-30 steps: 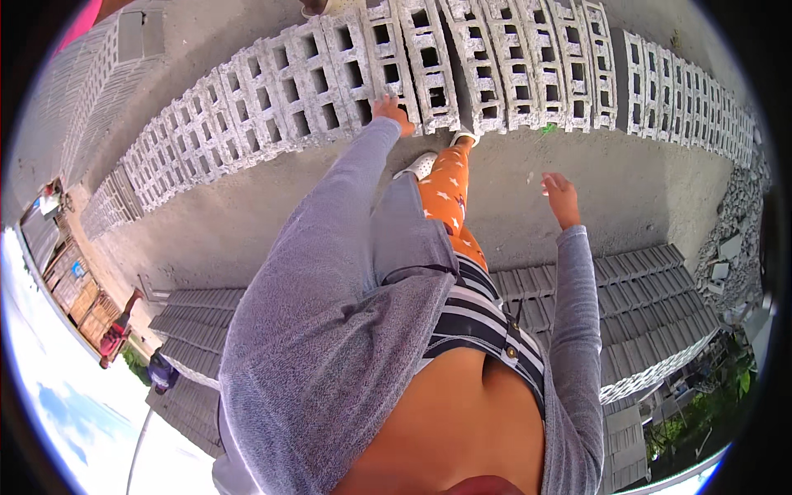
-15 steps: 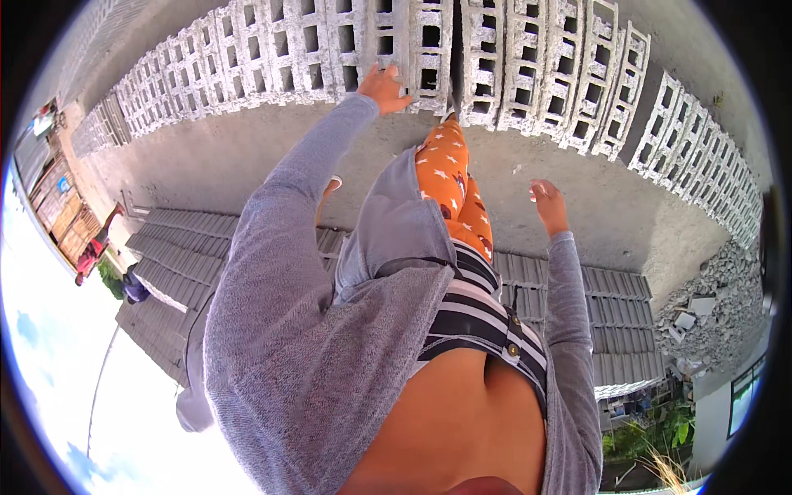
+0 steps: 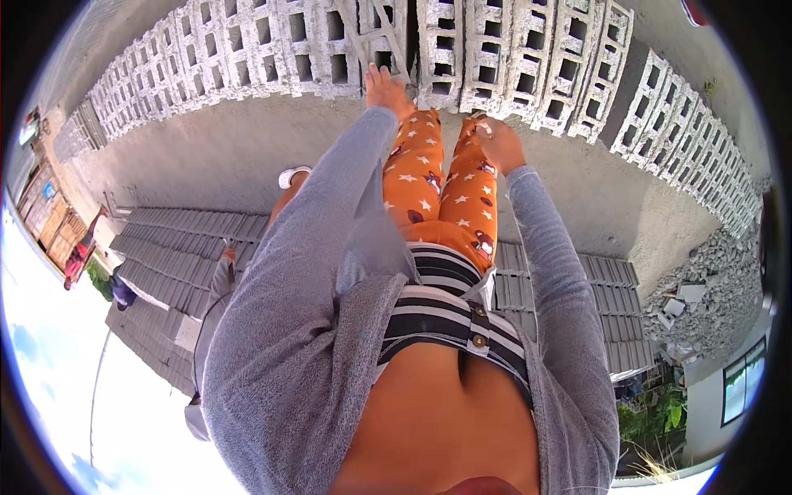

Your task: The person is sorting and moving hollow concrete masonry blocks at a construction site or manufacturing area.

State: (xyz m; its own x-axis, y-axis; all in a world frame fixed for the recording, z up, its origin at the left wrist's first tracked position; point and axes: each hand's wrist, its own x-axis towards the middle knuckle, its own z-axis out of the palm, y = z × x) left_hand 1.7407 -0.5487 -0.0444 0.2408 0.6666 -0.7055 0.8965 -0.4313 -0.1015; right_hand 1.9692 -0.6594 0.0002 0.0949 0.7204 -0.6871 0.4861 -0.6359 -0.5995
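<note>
A long row of grey hollow concrete blocks (image 3: 495,62) stands on end across the top of the view. My left hand (image 3: 388,92) reaches to the near edge of one tilted concrete block (image 3: 381,37), its fingers stretched out against the block's lower end. The palm side is hidden. My right hand (image 3: 500,144) hangs beside my right thigh, just short of the row, with loosely bent fingers and nothing visible in it. Orange trousers with white stars (image 3: 466,194) show between my arms, their lower ends close to the blocks.
Stacks of grey roof tiles (image 3: 186,235) lie behind me on both sides. Another person's grey sleeve (image 3: 221,280) and white shoe (image 3: 293,176) show at the left. Farther off is a person in red (image 3: 78,260). Rubble (image 3: 701,285) is heaped at the right.
My left hand has stayed at the row while the block there has tilted. My right hand has moved left and forward toward the blocks. My body has shifted along the row.
</note>
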